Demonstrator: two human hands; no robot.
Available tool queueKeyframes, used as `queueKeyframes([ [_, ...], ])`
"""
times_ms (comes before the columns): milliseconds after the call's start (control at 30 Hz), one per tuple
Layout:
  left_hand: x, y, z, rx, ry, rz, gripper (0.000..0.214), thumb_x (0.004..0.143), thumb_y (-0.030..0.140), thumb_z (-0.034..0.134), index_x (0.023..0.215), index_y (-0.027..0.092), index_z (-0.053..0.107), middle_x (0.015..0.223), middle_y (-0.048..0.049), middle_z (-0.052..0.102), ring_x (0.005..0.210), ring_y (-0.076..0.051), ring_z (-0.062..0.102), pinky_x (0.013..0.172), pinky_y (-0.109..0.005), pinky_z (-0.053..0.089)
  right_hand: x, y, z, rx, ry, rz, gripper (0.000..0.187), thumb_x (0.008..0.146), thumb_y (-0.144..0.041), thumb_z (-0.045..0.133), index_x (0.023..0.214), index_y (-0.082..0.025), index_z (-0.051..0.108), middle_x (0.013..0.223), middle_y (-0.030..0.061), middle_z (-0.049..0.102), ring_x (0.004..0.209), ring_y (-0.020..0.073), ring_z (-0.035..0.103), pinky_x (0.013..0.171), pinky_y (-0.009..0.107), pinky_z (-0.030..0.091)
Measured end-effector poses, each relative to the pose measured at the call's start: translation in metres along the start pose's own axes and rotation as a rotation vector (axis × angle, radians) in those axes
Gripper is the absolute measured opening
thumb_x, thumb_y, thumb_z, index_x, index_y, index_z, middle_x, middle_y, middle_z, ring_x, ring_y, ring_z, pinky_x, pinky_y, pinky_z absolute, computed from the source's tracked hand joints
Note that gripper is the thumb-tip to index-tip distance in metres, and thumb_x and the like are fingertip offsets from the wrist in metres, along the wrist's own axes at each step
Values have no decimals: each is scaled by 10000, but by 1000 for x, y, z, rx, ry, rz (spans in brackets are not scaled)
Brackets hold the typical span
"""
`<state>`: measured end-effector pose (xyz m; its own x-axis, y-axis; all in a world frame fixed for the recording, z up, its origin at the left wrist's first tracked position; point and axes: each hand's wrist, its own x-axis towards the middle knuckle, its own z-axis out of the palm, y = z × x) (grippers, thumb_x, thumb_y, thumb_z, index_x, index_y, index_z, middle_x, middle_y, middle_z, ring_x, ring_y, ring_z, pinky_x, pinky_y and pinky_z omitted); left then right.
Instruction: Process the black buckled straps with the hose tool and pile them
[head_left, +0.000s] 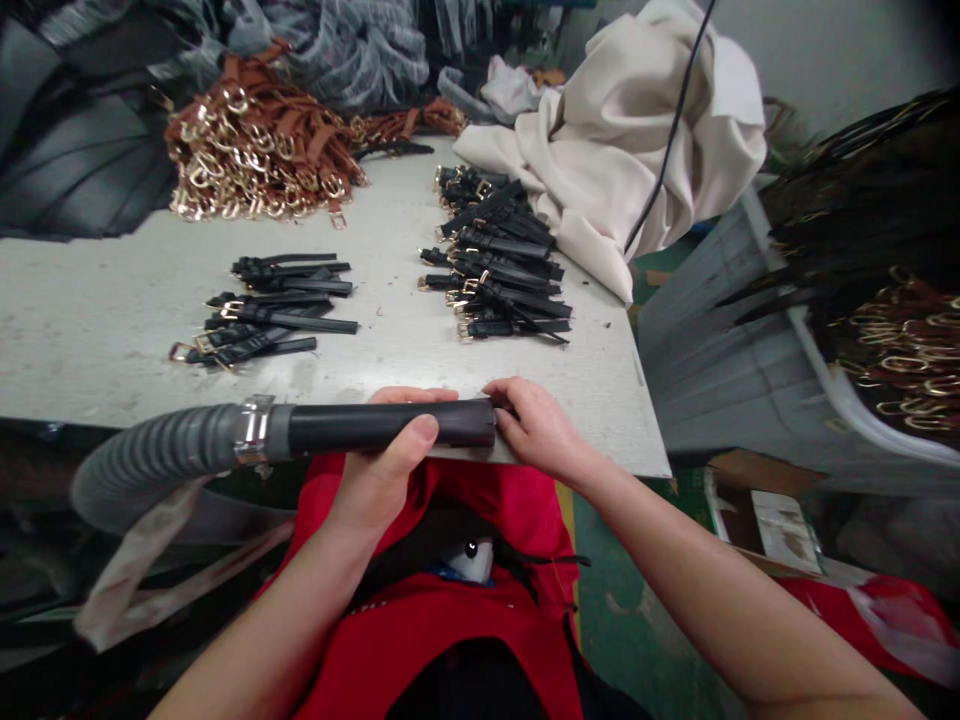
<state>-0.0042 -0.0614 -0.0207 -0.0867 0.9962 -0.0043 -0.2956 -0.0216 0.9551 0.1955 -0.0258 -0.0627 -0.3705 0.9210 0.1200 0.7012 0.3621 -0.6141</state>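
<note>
My left hand [394, 455] is wrapped round a black tube [352, 427], thumb on top, at the table's front edge. A clamp [255, 430] joins the tube to a grey ribbed hose [161, 450] that bends away to the left. At the tube's open right end my right hand [532, 425] has its fingers closed against the mouth. Whatever they pinch, if anything, is hidden. Beyond my hands lie two groups of black buckled straps, a smaller left pile [277, 310] and a larger right pile [502, 260].
Brown straps with gold buckles [255, 150] are heaped at the back left, beside black sheets [75, 140]. Cream fabric [622, 130] drapes over the back right corner. A grey bin [697, 300] of straps stands right of the table [397, 350], near a cardboard box [765, 500].
</note>
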Motion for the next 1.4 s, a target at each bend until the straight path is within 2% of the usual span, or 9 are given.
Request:
queueKeyframes([
  [133, 3, 5, 0, 72, 44, 40, 188, 704, 376, 776, 819, 235, 730, 870, -44, 757, 872, -237, 670, 883, -391, 523, 0, -1, 1, 35, -3, -1, 314, 845, -149, 476, 1140, -176, 582, 1003, 96, 671, 952, 233, 589, 877, 401, 449],
  [300, 9, 5, 5, 87, -22, 37, 224, 700, 379, 789, 849, 227, 721, 897, -37, 761, 885, -235, 678, 895, -399, 519, 0, 1, 3, 26, 22, 12, 329, 832, -133, 467, 1139, -160, 582, 1015, 112, 670, 962, 242, 591, 878, 405, 449],
  [500, 11, 14, -5, 8, 150, 0, 162, 688, 356, 774, 784, 231, 736, 798, -12, 751, 816, -232, 681, 845, -389, 557, 0, 0, 1, 14, 28, -57, 263, 860, -177, 455, 1062, -152, 622, 973, 116, 660, 948, 245, 593, 869, 398, 450],
  [667, 10, 7, 1, -126, 185, -64, 280, 608, 372, 829, 769, 163, 733, 776, -60, 750, 781, -211, 681, 796, -344, 567, -1, -2, 0, -60, -2, -75, 254, 799, -201, 579, 1039, -151, 644, 986, 113, 650, 954, 252, 588, 856, 384, 454],
  [733, 12, 10, -9, -161, 241, -73, 315, 583, 389, 834, 747, 140, 731, 731, -57, 745, 742, -188, 672, 750, -306, 569, 2, -3, 1, -105, -33, -75, 233, 818, -217, 608, 1040, -161, 652, 1003, 107, 647, 976, 250, 585, 874, 383, 452],
  [867, 8, 26, -46, -196, 420, -31, 316, 515, 374, 839, 704, 152, 716, 683, -20, 739, 684, -169, 665, 659, -265, 581, 10, -5, 1, -191, -99, -60, 183, 899, -231, 576, 1041, -162, 670, 1006, 109, 642, 983, 243, 584, 891, 376, 450],
  [967, -1, 32, -64, -157, 467, -52, 333, 513, 387, 839, 709, 145, 721, 676, -34, 746, 652, -178, 669, 629, -265, 588, 16, -4, -1, -215, -111, -56, 205, 950, -233, 504, 1023, -167, 684, 980, 105, 648, 951, 232, 590, 881, 366, 452],
  [1133, -13, 28, -69, -156, 460, -107, 336, 483, 389, 868, 700, 172, 732, 699, -52, 766, 667, -202, 688, 657, -289, 600, 18, 0, 1, -197, -82, -78, 232, 964, -252, 474, 976, -179, 695, 914, 92, 641, 910, 229, 588, 833, 361, 459],
  [1400, -12, 28, -68, -191, 440, -144, 300, 502, 389, 870, 684, 191, 738, 723, -49, 775, 712, -202, 698, 745, -302, 596, 7, 4, 7, -102, 12, -84, 163, 895, -263, 558, 972, -190, 681, 926, 85, 644, 908, 234, 592, 821, 380, 456],
])
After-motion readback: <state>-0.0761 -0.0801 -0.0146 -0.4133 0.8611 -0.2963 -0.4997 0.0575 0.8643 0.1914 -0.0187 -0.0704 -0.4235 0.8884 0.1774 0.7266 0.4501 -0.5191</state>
